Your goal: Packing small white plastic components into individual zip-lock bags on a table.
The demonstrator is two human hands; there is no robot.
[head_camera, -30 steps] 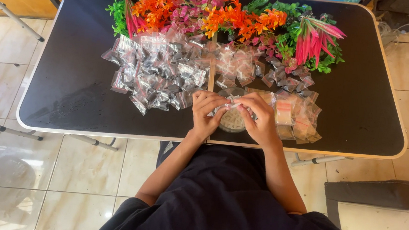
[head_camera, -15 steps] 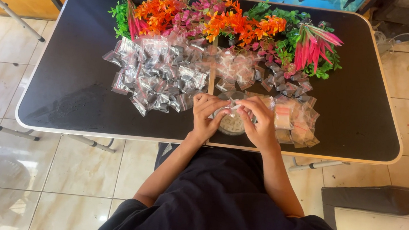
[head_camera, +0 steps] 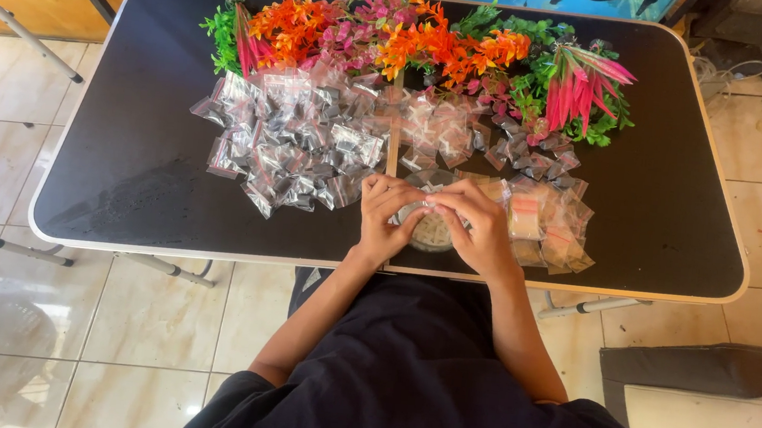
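Head view: both hands meet at the near table edge, left hand point(head_camera: 383, 216) and right hand point(head_camera: 480, 228) pinching one small clear bag point(head_camera: 430, 196) between the fingertips, directly above a round container point(head_camera: 432, 233). Left of the grip lies one heap of clear bags with dark contents point(head_camera: 290, 145); right lies one smaller pile with pink contents point(head_camera: 543, 222). Beyond stands one row of plastic plants point(head_camera: 420, 46). Bare black table point(head_camera: 123, 189) remains open at both ends.

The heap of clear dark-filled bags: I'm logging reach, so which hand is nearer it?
Left. The left hand lies just beside the heap of clear bags; the right hand is farther off, beyond the left.
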